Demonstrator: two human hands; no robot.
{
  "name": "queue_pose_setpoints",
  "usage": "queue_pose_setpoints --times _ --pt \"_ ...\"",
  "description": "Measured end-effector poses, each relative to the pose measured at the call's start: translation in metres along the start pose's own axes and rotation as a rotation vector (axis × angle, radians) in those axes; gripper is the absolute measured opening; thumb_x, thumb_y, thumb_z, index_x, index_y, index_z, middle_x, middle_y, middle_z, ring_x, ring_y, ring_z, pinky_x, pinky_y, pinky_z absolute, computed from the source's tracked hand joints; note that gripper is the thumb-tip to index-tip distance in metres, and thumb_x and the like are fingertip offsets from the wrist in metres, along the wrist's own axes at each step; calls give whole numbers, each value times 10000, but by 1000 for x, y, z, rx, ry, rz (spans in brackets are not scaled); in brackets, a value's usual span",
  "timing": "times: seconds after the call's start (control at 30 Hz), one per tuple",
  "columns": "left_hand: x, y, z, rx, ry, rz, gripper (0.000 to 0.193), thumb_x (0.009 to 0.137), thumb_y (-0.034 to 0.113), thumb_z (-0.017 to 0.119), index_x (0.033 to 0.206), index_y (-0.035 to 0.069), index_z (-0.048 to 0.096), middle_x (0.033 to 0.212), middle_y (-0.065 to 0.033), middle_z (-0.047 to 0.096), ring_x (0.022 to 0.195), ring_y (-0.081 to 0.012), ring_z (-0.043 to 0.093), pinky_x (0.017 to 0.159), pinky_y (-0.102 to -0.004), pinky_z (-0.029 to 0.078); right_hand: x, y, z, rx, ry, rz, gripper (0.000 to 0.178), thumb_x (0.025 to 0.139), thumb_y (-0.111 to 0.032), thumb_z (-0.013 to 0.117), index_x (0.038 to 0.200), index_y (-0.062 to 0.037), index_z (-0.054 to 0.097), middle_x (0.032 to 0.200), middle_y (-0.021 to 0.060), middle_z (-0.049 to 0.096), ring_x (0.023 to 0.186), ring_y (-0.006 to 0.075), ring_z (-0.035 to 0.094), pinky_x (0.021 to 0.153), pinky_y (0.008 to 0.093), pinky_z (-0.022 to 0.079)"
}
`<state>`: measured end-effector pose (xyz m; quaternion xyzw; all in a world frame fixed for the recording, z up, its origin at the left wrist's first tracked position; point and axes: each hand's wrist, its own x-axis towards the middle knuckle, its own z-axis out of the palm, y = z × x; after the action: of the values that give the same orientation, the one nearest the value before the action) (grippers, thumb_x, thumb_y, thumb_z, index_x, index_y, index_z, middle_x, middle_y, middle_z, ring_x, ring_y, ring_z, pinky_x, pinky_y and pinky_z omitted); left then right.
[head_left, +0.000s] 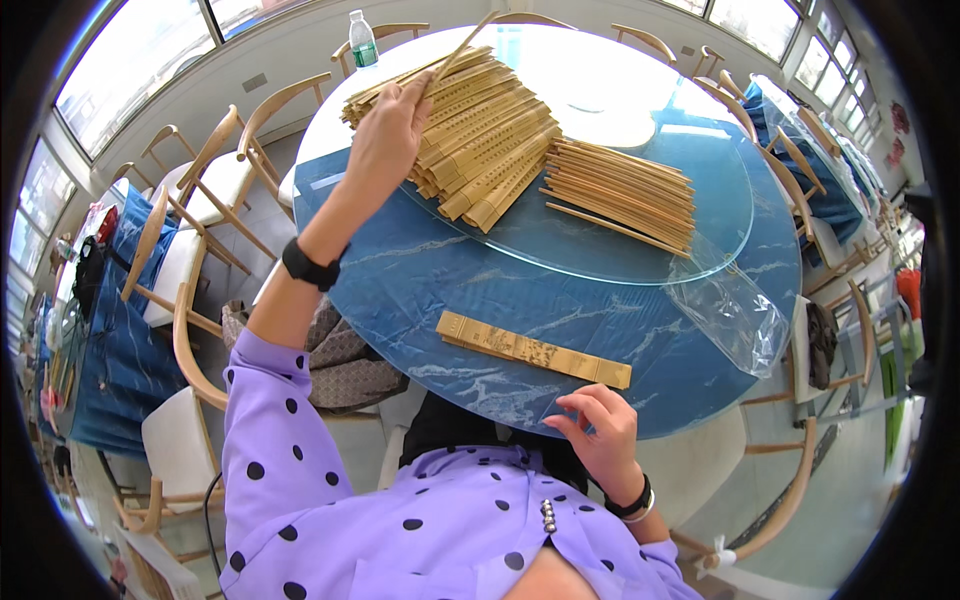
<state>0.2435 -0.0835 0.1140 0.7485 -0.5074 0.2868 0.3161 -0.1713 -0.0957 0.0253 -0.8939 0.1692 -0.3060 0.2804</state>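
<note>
My left hand [388,135] is raised over the left side of a large pile of flat gold paper sleeves [492,128]. Pinched in its fingers is a thin tan strip [466,46], seen nearly edge-on and pointing up and away; I cannot tell if it is a sleeve or a stick. Beside the pile lies a row of thin wooden sticks [622,192], like chopsticks. Close to the table's near edge, a few gold sleeves [532,348] are stacked together. Just below their right end, my right hand [603,428] hovers with fingers loosely curled, thumb apart, holding nothing visible.
The pile and sticks rest on a round glass turntable [733,205] over a blue marbled tablecloth [400,290]. A crumpled clear plastic bag [735,315] lies at the right. A water bottle [362,40] stands at the far left edge. Wooden chairs [190,270] surround the table.
</note>
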Motion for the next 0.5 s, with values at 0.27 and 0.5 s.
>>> queue_pose_setpoints --times 0.27,0.5 --pt "117 -113 43 456 -317 7 422 1036 376 499 1423 220 561 1207 -212 589 1079 -373 644 896 -443 543 6 13 -24 -51 37 49 198 775 -176 838 842 -53 698 759 33 641 538 150 548 526 297 431" --pt "116 -108 77 528 -582 -87 470 1056 469 409 1386 188 591 1290 -229 545 1272 -393 495 1071 -470 414 2 25 -48 -115 24 91 187 791 -172 824 844 -47 695 751 46 635 543 171 555 528 307 436"
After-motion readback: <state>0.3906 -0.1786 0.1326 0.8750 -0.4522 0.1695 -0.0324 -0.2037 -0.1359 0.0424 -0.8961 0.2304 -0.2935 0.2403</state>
